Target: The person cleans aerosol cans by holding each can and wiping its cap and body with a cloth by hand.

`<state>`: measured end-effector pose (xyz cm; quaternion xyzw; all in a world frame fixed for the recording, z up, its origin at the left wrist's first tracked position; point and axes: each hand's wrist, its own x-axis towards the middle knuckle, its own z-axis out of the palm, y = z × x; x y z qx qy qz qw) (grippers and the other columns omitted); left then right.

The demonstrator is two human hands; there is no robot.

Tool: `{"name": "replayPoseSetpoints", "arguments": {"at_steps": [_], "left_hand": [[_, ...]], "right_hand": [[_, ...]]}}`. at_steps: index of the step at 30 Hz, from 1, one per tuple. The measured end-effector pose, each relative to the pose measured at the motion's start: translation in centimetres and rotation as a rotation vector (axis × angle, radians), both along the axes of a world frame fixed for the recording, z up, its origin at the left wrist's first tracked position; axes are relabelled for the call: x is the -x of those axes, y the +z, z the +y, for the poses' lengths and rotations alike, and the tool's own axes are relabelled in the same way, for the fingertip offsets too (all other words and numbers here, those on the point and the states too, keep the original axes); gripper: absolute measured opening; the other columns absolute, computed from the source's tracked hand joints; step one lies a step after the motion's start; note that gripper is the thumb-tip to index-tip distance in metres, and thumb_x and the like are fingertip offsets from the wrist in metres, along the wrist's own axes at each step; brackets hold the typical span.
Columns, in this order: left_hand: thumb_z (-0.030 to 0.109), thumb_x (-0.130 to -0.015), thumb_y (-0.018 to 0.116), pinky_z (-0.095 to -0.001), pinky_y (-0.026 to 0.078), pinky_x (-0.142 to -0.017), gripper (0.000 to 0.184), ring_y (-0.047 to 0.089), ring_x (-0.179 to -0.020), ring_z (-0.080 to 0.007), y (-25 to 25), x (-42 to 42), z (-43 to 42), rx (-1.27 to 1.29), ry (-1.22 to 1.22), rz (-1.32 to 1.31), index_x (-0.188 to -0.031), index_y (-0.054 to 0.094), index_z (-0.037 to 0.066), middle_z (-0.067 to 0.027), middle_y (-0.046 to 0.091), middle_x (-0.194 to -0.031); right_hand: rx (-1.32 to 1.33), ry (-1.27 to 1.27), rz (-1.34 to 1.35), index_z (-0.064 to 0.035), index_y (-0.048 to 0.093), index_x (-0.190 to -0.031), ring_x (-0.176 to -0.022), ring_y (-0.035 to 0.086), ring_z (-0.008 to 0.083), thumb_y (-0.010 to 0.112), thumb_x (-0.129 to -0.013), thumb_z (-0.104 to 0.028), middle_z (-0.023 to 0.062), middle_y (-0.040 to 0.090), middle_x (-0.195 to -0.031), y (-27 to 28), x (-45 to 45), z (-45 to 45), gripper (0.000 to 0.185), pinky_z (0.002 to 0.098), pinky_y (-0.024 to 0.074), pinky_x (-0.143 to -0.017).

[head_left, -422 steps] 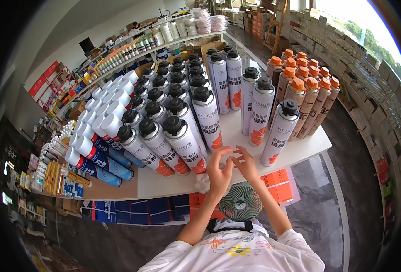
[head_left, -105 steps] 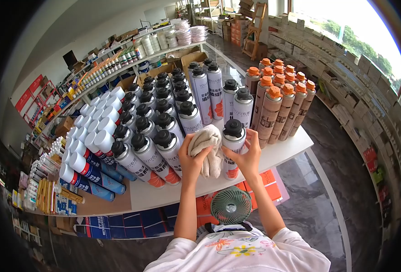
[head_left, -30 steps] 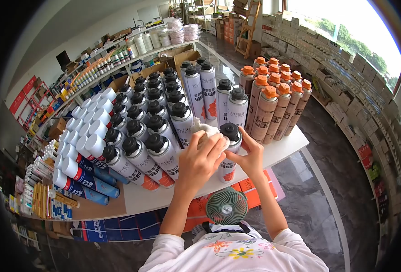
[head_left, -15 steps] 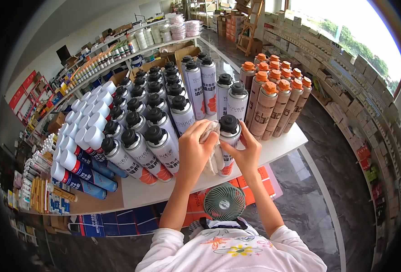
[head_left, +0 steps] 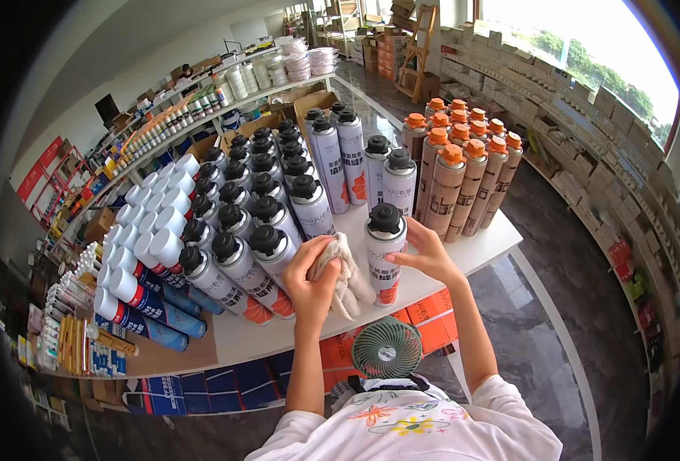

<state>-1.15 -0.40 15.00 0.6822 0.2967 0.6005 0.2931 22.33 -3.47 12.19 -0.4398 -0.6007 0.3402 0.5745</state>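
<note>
My left hand (head_left: 309, 278) is closed on a crumpled beige cloth (head_left: 347, 286), which hangs just left of a white spray foam can (head_left: 384, 265). That can has a black cap and an orange pattern low on its side, and it stands upright near the table's front edge. My right hand (head_left: 430, 260) grips it from the right, thumb in front and fingers partly hidden behind it. Cloth and can are slightly apart. More black-capped cans (head_left: 309, 207) stand in rows behind and to the left.
Brown cans with orange caps (head_left: 451, 180) stand at the right on the white table (head_left: 474, 257). Blue cans with white caps (head_left: 155, 307) fill the left side. A green fan (head_left: 387, 347) hangs at my chest. Orange boxes (head_left: 432, 311) sit below the table edge.
My left hand and the cloth have moved down and away from the can, which they were pressed against. My right hand stays on the can, now lower relative to its cap.
</note>
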Motion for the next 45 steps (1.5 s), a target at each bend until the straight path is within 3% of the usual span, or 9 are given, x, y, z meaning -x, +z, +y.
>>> {"name": "replayPoseSetpoints", "arguments": {"at_steps": [4, 10, 12, 15, 18, 24, 28, 35, 45], "left_hand": [[0.0, -0.079, 0.067, -0.0321, 0.053, -0.086, 0.028, 0.069, -0.095, -0.0226, 0.1, -0.1, -0.3, -0.097, 0.076, 0.031, -0.106, 0.07, -0.007, -0.0124, 0.072, -0.107], [0.0, -0.078, 0.07, -0.0336, 0.055, -0.085, 0.029, 0.069, -0.097, -0.0234, 0.1, -1.3, 0.0, -0.129, 0.067, 0.097, -0.107, 0.071, -0.004, -0.0116, 0.07, -0.11], [0.001, -0.078, 0.071, -0.0339, 0.055, -0.085, 0.029, 0.068, -0.097, -0.0235, 0.0, -1.7, 0.1, -0.1, 0.054, 0.069, -0.107, 0.071, -0.004, -0.0115, 0.07, -0.11], [0.002, -0.078, 0.072, -0.0349, 0.055, -0.085, 0.029, 0.068, -0.097, -0.025, 0.1, -2.0, 0.1, -0.13, 0.075, 0.085, -0.106, 0.071, -0.003, -0.0113, 0.07, -0.11], [0.003, -0.077, 0.073, -0.036, 0.055, -0.085, 0.029, 0.068, -0.097, -0.0262, 0.2, -1.8, 0.5, -0.163, 0.097, 0.099, -0.105, 0.072, -0.003, -0.0113, 0.07, -0.109], [-0.001, -0.077, 0.07, -0.0339, 0.054, -0.086, 0.029, 0.068, -0.097, -0.0242, 1.5, -1.6, 0.7, -0.27, 0.128, 0.183, -0.105, 0.071, -0.004, -0.0119, 0.07, -0.109], [0.0, -0.074, 0.071, -0.0354, 0.054, -0.085, 0.031, 0.067, -0.096, -0.0255, 2.4, -2.2, 0.8, -0.324, 0.136, 0.263, -0.105, 0.072, -0.003, -0.0104, 0.07, -0.106], [0.004, -0.07, 0.073, -0.0365, 0.054, -0.08, 0.027, 0.064, -0.091, -0.0255, 3.7, -2.4, 1.0, -0.412, 0.132, 0.389, -0.098, 0.074, 0.001, -0.0057, 0.07, -0.102], [0.006, -0.062, 0.08, -0.0378, 0.057, -0.075, 0.037, 0.063, -0.095, -0.0271, 3.6, -2.0, 0.3, -0.648, 0.177, 0.541, -0.099, 0.076, 0.008, 0.0007, 0.069, -0.105]], "right_hand": [[0.04, 0.044, 0.069, -0.0006, 0.053, -0.138, -0.117, 0.06, 0.0167, 0.091, -0.074, -0.014, 0.0089, 0.066, -0.126, -0.6, 0.4, 0.1, 0.076, 0.0344, 0.0484, -0.103], [-0.05, -0.352, -0.071, -0.0021, 0.057, -0.12, -0.106, 0.061, 0.0163, 0.094, -0.065, -0.017, 0.005, 0.067, -0.106, 0.0, 4.1, -1.1, 0.068, 0.0329, 0.0468, -0.097], [-0.132, -0.407, -0.062, -0.0025, 0.057, -0.116, -0.103, 0.062, 0.018, 0.094, -0.065, -0.017, 0.0064, 0.067, -0.106, -0.3, 5.2, -1.0, 0.065, 0.0335, 0.0483, -0.09], [-0.082, -0.622, -0.173, -0.0039, 0.055, -0.118, -0.111, 0.056, 0.0324, 0.094, -0.064, -0.021, 0.0122, 0.062, -0.112, -0.4, 6.6, -1.3, 0.069, 0.0439, 0.0464, -0.097], [-0.084, -0.68, -0.2, -0.0041, 0.053, -0.118, -0.109, 0.056, 0.0327, 0.096, -0.063, -0.027, 0.0124, 0.061, -0.112, -0.8, 7.0, -1.1, 0.074, 0.0431, 0.0476, -0.095], [-0.099, -0.375, -0.067, -0.0019, 0.041, -0.144, -0.122, 0.057, 0.0324, 0.095, -0.062, -0.041, 0.0149, 0.058, -0.133, -2.0, 3.8, -0.9, 0.106, 0.044, 0.0484, -0.101], [0.079, -0.046, 0.009, -0.0004, 0.044, -0.148, -0.125, 0.057, 0.0214, 0.093, -0.071, -0.025, 0.0143, 0.058, -0.137, -1.7, 2.4, -0.6, 0.093, 0.0397, 0.0473, -0.106], [-0.04, -0.193, 0.198, 0.0015, 0.053, -0.138, -0.116, 0.06, 0.0141, 0.089, -0.075, -0.008, 0.0064, 0.063, -0.126, -2.3, 5.1, -0.8, 0.073, 0.0332, 0.0499, -0.102], [-0.126, -0.352, 0.058, -0.0013, 0.053, -0.141, -0.107, 0.064, 0.0162, 0.091, -0.071, -0.012, 0.0101, 0.065, -0.12, -2.2, 5.6, -1.5, 0.08, 0.0326, 0.0538, -0.089]]}}
